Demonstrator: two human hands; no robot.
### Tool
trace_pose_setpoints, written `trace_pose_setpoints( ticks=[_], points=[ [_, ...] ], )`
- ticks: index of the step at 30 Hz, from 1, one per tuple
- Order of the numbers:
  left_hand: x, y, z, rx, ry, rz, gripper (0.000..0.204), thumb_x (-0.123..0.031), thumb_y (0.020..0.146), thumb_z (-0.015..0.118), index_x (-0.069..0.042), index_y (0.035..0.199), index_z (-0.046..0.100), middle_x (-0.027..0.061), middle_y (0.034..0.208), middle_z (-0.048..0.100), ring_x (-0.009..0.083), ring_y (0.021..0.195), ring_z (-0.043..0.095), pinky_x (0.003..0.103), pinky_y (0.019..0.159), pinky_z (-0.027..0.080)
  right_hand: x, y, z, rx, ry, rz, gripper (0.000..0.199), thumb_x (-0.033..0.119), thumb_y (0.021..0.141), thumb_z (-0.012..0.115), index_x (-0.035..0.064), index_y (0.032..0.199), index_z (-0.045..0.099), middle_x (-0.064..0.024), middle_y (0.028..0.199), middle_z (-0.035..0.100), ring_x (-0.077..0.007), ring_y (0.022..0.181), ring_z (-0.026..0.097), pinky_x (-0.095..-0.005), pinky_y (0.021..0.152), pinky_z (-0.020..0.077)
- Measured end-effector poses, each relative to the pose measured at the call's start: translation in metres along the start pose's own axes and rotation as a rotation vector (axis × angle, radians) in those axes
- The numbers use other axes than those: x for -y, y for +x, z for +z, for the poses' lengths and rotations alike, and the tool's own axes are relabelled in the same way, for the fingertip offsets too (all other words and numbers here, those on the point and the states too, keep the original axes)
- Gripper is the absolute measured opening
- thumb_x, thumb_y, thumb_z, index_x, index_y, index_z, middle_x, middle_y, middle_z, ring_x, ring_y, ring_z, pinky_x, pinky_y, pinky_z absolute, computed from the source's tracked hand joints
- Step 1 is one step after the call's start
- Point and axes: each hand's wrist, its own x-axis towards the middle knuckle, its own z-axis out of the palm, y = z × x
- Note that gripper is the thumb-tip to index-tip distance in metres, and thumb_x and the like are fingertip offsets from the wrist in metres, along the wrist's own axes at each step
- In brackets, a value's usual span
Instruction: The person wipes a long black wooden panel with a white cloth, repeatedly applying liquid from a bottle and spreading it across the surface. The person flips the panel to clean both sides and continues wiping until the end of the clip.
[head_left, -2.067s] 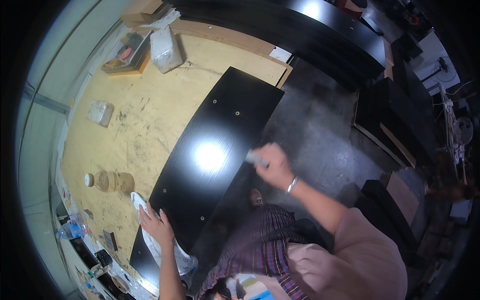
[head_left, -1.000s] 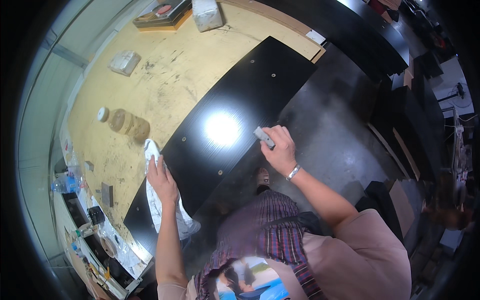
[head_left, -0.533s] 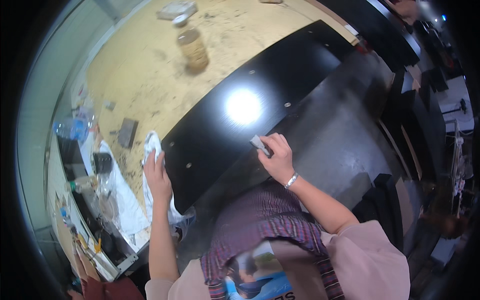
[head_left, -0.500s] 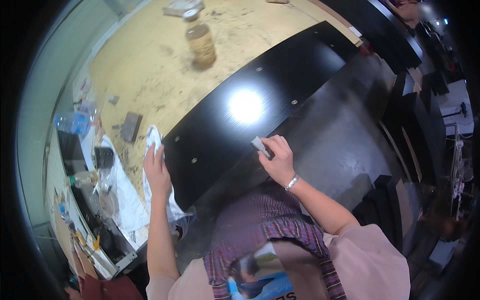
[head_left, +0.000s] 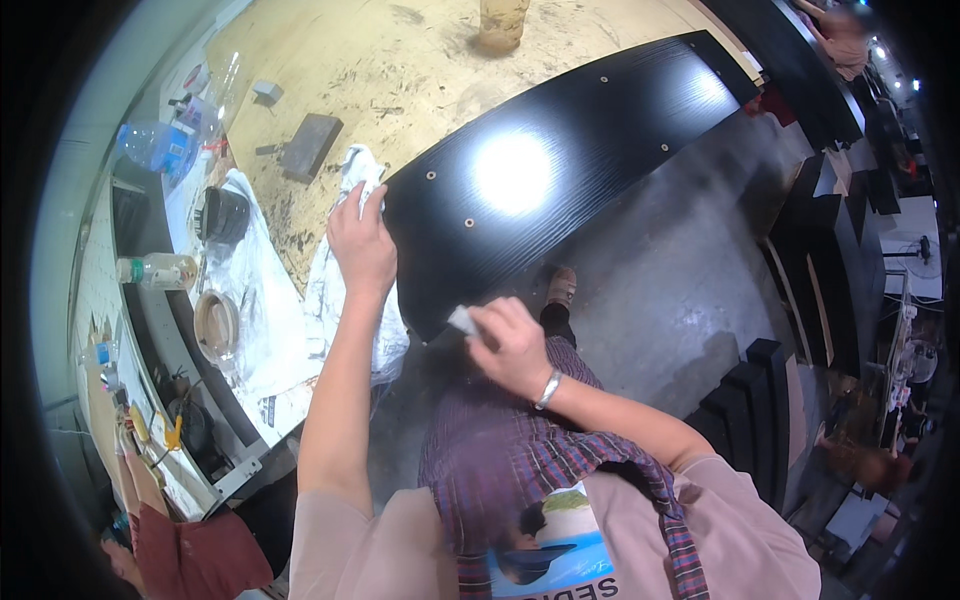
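Where the tabletop [head_left: 400,90] runs along its near edge, 1 black board [head_left: 570,150] lies flat and slantwise, its near long edge beside the floor [head_left: 650,260]. Face: glossy, fine-grained, with at least 4 small round fittings. Handling, as judged: stiff, fairly heavy for its length, slippery on the sheen, easily scratched, corners liable to chip. Hold: 2 hands, 1 under each short end, palms off the gloss.

Left hand [head_left: 362,243]: laid over 1 white cloth [head_left: 385,335] at the board's left end, fingers bent; whether they clench the cloth or merely press it, cannot tell. Cloth, as judged: soft, light, best taken by its bunched upper end.

Right hand [head_left: 508,342]: pinching 1 pale gray block [head_left: 462,321] between thumb and fingers, close to the board's near left corner; contact with the edge, cannot tell. Block, as judged: light, small enough for a fingertip hold on its 2 sides.

Also on the tabletop: 1 dark gray block [head_left: 312,147], beyond the left hand, apart from the board; 1 bottle [head_left: 502,25], past the board's far edge, top cut off from view.
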Motion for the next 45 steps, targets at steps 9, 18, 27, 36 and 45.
trace_pose_setpoints(
  ticks=[9,18,27,36,45],
  points=[
    [0.001,-0.002,0.0,-0.015,-0.002,-0.021,0.037,-0.002,0.092,0.057,-0.015,0.125,0.067,0.011,0.135,0.059,0.0337,0.123,0.053,0.046,0.108,0.038,0.025,-0.015,0.013,0.061,-0.04,-0.088,0.036,0.005,0.071,0.074,0.0027,0.106,0.066,-0.0089,0.091,0.058,-0.0287,0.083,0.058,-0.0393,0.068,0.0515],
    [-0.001,-0.003,0.002,-0.023,-0.007,-0.036,0.035,-0.004,0.09,0.057,-0.014,0.121,0.069,0.0085,0.136,0.058,0.032,0.124,0.051,0.046,0.11,0.035,0.034,-0.016,0.009,0.117,-0.05,-0.151,0.037,0.005,0.07,0.074,0.0043,0.106,0.068,-0.0065,0.089,0.057,-0.0265,0.08,0.058,-0.0376,0.064,0.0514],
    [0.004,0.015,-0.014,-0.008,-0.134,0.009,0.031,-0.004,0.089,0.058,-0.013,0.116,0.071,0.0085,0.129,0.065,0.0288,0.121,0.055,0.048,0.107,0.037,0.02,0.021,-0.025,0.044,0.226,0.186,0.033,0.003,0.073,0.07,0.0056,0.106,0.071,-0.01,0.092,0.066,-0.0278,0.084,0.061,-0.0367,0.077,0.0515],
    [-0.072,-0.013,-0.092,0.423,-1.142,-0.445,0.03,-0.023,0.099,0.064,0.0,0.115,0.071,0.0066,0.103,0.074,0.0191,0.099,0.067,0.033,0.093,0.05,0.014,0.064,-0.068,0.193,1.498,0.721,0.042,0.005,0.085,0.077,0.0007,0.124,0.065,-0.0098,0.121,0.069,-0.0193,0.112,0.064,-0.0353,0.108,0.0429],
    [-0.079,-0.083,-0.125,0.539,-1.989,-0.919,0.039,-0.021,0.1,0.065,0.005,0.128,0.059,0.0124,0.113,0.069,0.0206,0.102,0.068,0.042,0.096,0.055,0.03,0.08,-0.044,0.63,1.45,0.699,0.041,0.013,0.083,0.081,-0.0002,0.119,0.065,-0.0032,0.103,0.066,-0.0134,0.096,0.064,-0.0285,0.08,0.0561]
  ],
)
